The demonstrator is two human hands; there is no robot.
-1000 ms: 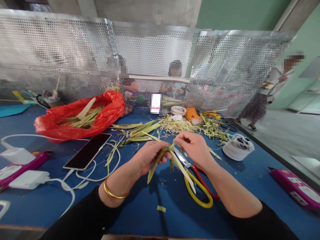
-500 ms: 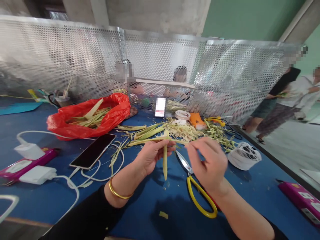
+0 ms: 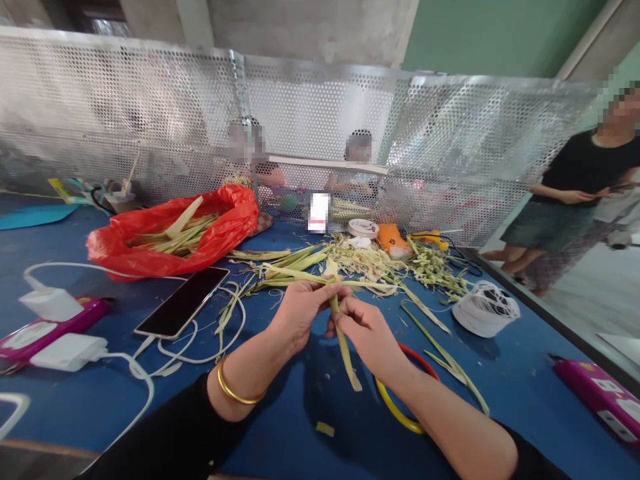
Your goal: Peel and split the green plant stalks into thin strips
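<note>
Crossed strips of pale green leaf (image 3: 345,350) are pinched between the fingers of my left hand (image 3: 303,310), which wears a gold bangle. My right hand (image 3: 363,330) is closed on the hanging strip, just below and right of the left fingertips. One strip stretches sideways past both hands, and another hangs toward the table. Scissors (image 3: 395,407) with yellow and red handles lie partly hidden under my right forearm. Beyond the hands lie loose leaf strips (image 3: 300,261) and a pile of pale shreds (image 3: 373,259).
A red bag of leaves (image 3: 117,250), a phone (image 3: 183,303) and white cables lie left. On the right are a white cord roll (image 3: 485,310), green strips (image 3: 450,357) and a purple box (image 3: 595,400). A perforated metal screen (image 3: 320,100) stands behind; a person (image 3: 580,167) stands right.
My right hand has moved left and down onto the hanging strip. More green strips now lie on the table at right. The person at right shows more fully.
</note>
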